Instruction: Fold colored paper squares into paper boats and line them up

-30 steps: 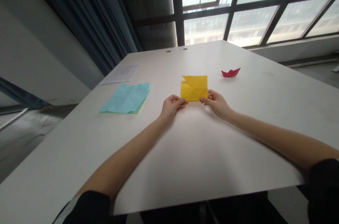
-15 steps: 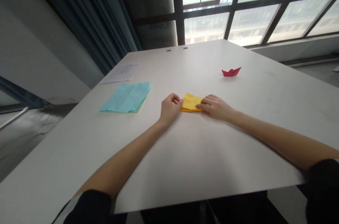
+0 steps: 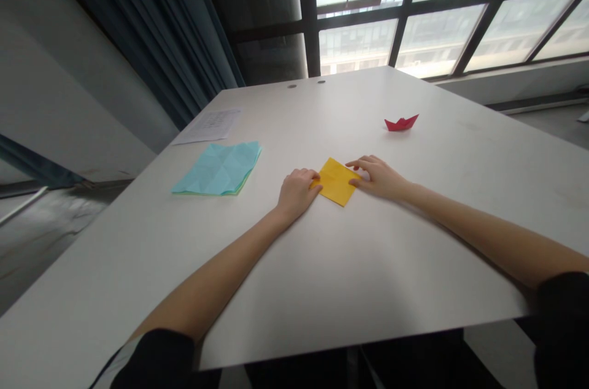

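Observation:
A small folded square of yellow paper (image 3: pixel 338 182) lies turned cornerwise on the white table, one corner towards me. My left hand (image 3: pixel 298 192) is closed on its left corner, thumb on top and fingers behind the edge. At the right corner is my right hand (image 3: pixel 380 178), its thumb resting on the paper. The index finger of that hand stretches along the upper right edge, with a gap between it and the thumb. Beyond my right hand stands a red paper boat (image 3: pixel 401 124).
Left of my hands lies a stack of creased light blue paper (image 3: pixel 221 168), with green showing at its lower edge. Behind it is a printed white sheet (image 3: pixel 209 126). The white table (image 3: pixel 331 291) reaches back towards windows and a blue curtain (image 3: pixel 151 27).
The yellow paper has turned from a flat-edged position to a diamond and looks flatter. My right index finger has lifted away from the thumb; my left fingers have moved onto the left corner.

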{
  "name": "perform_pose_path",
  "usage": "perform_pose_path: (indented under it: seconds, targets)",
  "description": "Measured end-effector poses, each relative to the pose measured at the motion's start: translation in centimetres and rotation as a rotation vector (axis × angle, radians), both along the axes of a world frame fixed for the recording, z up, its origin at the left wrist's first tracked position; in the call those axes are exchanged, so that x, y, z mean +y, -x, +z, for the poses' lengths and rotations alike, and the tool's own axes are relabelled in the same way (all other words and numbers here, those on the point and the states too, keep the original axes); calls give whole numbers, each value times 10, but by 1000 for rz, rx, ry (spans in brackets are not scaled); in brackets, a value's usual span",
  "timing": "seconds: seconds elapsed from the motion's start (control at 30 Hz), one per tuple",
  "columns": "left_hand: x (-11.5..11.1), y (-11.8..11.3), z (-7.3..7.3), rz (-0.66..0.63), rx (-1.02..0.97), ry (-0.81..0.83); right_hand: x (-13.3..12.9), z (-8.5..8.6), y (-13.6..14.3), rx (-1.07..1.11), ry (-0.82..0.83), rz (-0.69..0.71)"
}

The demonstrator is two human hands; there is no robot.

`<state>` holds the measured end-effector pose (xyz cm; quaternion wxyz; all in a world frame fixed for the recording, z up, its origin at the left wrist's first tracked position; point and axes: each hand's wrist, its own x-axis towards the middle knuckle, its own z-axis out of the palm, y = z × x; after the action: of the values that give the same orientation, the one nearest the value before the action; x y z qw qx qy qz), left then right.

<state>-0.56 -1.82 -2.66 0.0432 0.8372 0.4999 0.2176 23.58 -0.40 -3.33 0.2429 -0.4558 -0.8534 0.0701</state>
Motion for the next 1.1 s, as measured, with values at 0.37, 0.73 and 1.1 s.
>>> perform_pose_path:
  seconds: [0.37,0.73,1.1]
  targets:
    - [12,7,-7,55,-94,135,12,-5,-13,88,147,23]
    - [10,5,-7,12,-143,108,7,-4,-12,124,157,80]
    - [7,4,-4,-87,-74,78,8,-5,-16,59,50,266]
